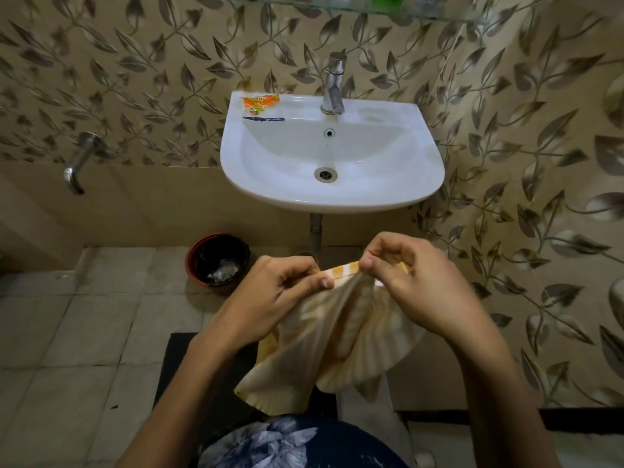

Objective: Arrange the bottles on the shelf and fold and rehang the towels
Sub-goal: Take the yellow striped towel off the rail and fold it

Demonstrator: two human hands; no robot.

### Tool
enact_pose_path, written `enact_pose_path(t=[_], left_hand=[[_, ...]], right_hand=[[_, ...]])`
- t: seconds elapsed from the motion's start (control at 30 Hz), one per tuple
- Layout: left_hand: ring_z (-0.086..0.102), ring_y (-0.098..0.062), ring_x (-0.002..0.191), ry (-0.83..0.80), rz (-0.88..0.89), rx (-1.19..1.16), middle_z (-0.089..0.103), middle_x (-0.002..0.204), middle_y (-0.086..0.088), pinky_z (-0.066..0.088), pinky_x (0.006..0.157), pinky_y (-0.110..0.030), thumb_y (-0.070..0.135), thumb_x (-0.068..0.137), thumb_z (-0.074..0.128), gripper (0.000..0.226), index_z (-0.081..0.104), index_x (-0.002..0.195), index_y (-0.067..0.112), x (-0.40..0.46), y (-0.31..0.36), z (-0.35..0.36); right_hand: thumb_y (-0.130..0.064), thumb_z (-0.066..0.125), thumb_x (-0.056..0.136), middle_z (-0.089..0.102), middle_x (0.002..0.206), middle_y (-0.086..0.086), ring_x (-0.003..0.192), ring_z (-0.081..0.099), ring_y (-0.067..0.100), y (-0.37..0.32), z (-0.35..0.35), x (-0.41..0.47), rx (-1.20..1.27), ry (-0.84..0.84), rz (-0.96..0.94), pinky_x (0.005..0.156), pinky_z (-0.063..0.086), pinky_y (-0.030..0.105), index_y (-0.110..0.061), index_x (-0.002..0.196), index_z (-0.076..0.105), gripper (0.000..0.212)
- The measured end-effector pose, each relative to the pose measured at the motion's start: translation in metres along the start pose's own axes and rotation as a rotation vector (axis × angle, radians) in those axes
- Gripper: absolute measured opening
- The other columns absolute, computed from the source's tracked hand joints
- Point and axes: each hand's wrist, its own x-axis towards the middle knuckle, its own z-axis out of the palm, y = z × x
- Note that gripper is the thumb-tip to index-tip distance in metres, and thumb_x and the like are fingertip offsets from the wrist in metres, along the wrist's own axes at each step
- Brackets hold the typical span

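Both hands, left (270, 292) and right (415, 282), pinch the limp, light towel's (337, 339) hem at twelve o'clock, corners likely the best hold.

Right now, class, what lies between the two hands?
In the head view, a short stretch of the towel's striped edge spans from the left hand to the right hand; both pinch it.

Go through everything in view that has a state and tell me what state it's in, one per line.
towel: unfolded, hanging bunched from both hands
left hand: pinching the towel's top edge
right hand: pinching the towel's top edge
sink tap: no water running
sink: basin dry-looking, drain unplugged
orange sachet: lying on sink rim
bin: uncovered, litter inside
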Motion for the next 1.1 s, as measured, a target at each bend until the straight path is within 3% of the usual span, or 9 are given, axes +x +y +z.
enact_pose_path(t=[0.17,0.27,0.37,0.43,0.53,0.63,0.77,0.97,1.1], left_hand=[[0.055,-0.020,0.057,0.072,-0.067,0.007,0.058,0.061,-0.004,0.041,0.049,-0.042,0.062,0.082,0.048,0.049,0.062,0.070,0.017,-0.007,-0.011,-0.018],[0.060,-0.010,0.063,0.106,-0.001,0.065,0.063,0.071,0.006,0.045,0.052,-0.037,0.053,0.088,0.047,0.035,0.063,0.079,0.024,-0.006,-0.003,-0.023],[0.061,-0.004,0.072,0.107,0.051,0.093,0.064,0.081,0.012,0.047,0.059,-0.028,0.046,0.090,0.045,0.026,0.062,0.087,0.027,-0.001,0.009,-0.022],[0.062,-0.007,0.074,0.073,0.063,0.087,0.065,0.079,0.011,0.048,0.061,-0.032,0.050,0.091,0.043,0.030,0.062,0.090,0.027,-0.001,0.017,-0.019],[0.062,-0.010,0.073,0.028,0.085,0.087,0.066,0.077,0.008,0.049,0.060,-0.041,0.055,0.090,0.040,0.035,0.062,0.092,0.027,0.000,0.027,-0.011],[0.061,-0.006,0.074,0.021,0.128,0.097,0.066,0.080,0.010,0.049,0.060,-0.037,0.052,0.090,0.042,0.031,0.062,0.094,0.029,0.001,0.032,-0.008],[0.061,0.000,0.079,0.041,0.124,0.110,0.066,0.083,0.015,0.049,0.065,-0.025,0.044,0.089,0.049,0.022,0.066,0.094,0.030,-0.002,0.031,-0.012],[0.065,-0.001,0.086,0.248,0.073,0.178,0.070,0.093,0.006,0.053,0.076,-0.015,0.002,0.075,0.073,0.024,0.073,0.097,0.011,-0.007,0.017,-0.011],[0.063,0.003,0.080,0.425,-0.050,0.262,0.069,0.089,0.002,0.045,0.078,-0.001,-0.007,0.071,0.073,0.024,0.074,0.089,0.009,-0.008,0.015,-0.013]], right_hand=[[-0.041,0.059,0.082,0.063,0.072,-0.024,0.070,0.057,0.002,0.015,-0.035,-0.003,0.099,0.252,0.091,0.064,0.043,0.030,-0.039,0.078,0.061,0.005],[-0.034,0.064,0.085,0.063,0.070,-0.013,0.082,0.061,0.018,0.025,-0.045,-0.004,0.115,0.351,0.148,0.076,0.047,0.039,-0.032,0.074,0.063,0.011],[-0.031,0.064,0.087,0.061,0.083,-0.018,0.094,0.058,0.019,0.031,-0.041,-0.005,0.047,0.290,0.225,0.080,0.047,0.039,-0.032,0.075,0.062,0.013],[-0.032,0.064,0.086,0.058,0.090,-0.024,0.094,0.057,0.008,0.028,-0.035,-0.008,0.066,0.219,0.205,0.079,0.045,0.035,-0.039,0.084,0.063,0.007],[-0.050,0.063,0.074,0.063,0.098,-0.026,0.091,0.059,-0.006,0.009,-0.025,-0.011,0.140,-0.010,0.071,0.077,0.049,0.028,-0.054,0.100,0.060,0.026],[-0.062,0.059,0.068,0.068,0.091,-0.019,0.086,0.062,0.000,-0.007,-0.010,-0.009,0.090,-0.216,-0.021,0.079,0.053,0.035,-0.047,0.096,0.064,0.032],[-0.055,0.056,0.075,0.058,0.061,-0.013,0.059,0.051,0.005,-0.009,0.001,-0.008,0.061,-0.127,-0.087,0.061,0.042,0.034,-0.031,0.076,0.059,0.025],[-0.044,0.061,0.080,0.049,0.054,-0.008,0.054,0.043,0.007,-0.005,-0.008,-0.014,0.198,-0.105,-0.127,0.058,0.036,0.033,-0.023,0.075,0.056,0.023],[-0.044,0.061,0.075,0.050,0.057,-0.005,0.055,0.044,0.003,-0.004,-0.024,-0.022,0.333,-0.120,-0.163,0.056,0.036,0.020,-0.019,0.072,0.058,0.026]])
